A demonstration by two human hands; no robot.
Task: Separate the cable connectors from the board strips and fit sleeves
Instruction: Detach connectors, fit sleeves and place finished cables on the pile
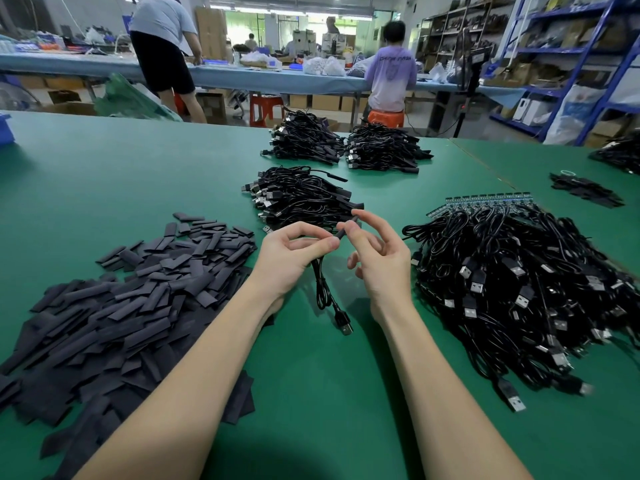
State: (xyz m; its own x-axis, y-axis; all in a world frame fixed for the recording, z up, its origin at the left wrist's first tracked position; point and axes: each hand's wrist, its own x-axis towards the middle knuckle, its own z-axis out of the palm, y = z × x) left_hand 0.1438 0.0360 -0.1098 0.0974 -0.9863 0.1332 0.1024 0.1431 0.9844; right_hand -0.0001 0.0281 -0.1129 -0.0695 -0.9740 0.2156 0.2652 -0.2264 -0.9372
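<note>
Now both hands work above the worktop (pixel 311 393) centre: the left hand (pixel 289 252) pinches the cable (pixel 320 282), the right hand (pixel 375 252) pinches the sleeve (pixel 347 227). Slide it straight, fully over the end; spare sleeves (pixel 121 299) lie at 9 o'clock.

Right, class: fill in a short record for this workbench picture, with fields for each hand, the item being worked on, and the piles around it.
left hand: pinches the sleeved cable end
right hand: fingers pinch the sleeve's upper part
sleeve: black, on the cable end, between both hands
cable: hangs down, USB plug lying on the green table
loose sleeves pile: left
cables on board strips: right
finished bundles: behind the hands
</note>
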